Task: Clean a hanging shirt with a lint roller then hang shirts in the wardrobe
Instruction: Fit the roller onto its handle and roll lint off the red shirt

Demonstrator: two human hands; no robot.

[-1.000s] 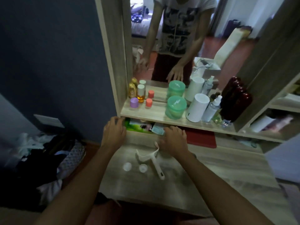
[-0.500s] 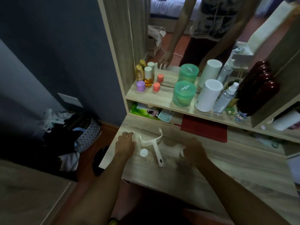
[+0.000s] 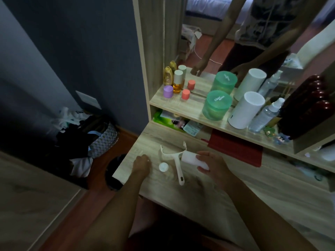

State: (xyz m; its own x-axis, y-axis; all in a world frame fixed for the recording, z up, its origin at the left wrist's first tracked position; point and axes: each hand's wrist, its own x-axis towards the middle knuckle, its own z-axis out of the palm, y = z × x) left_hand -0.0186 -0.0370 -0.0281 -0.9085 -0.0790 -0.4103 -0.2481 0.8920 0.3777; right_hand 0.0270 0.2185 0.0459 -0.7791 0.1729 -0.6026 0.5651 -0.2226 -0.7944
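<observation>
Two bare hands work over a pale wood-grain dressing table (image 3: 226, 192), where a white plastic lint roller frame (image 3: 176, 160) lies flat with its handle pointing to about 5 o'clock and its forked end toward 11 o'clock. At 3 o'clock of the frame, touching its fork, the right hand (image 3: 213, 165) is wrapped around a white cylindrical lint roll (image 3: 193, 159), fingers curled over its far side. At 9 o'clock the left hand (image 3: 141, 164) rests knuckles-up on the tabletop with fingers bent under; whether it holds anything cannot be told. Between that hand and the handle sits a small round white cap (image 3: 163, 167). At 12 o'clock a wooden shelf (image 3: 192, 113) below a mirror (image 3: 235, 33) carries a translucent green round tub (image 3: 217, 105), a tall white cylinder (image 3: 246, 109), a clear spray bottle (image 3: 266, 115), a lilac cap (image 3: 168, 91), a coral cap (image 3: 185, 94) and an amber bottle (image 3: 177, 82). A flat red pad (image 3: 235, 147) lies under the shelf at 1 o'clock. At 9 o'clock of the table, on the floor, a patterned basket of dark clothes (image 3: 90, 136) stands against the blue wall (image 3: 81, 42)
</observation>
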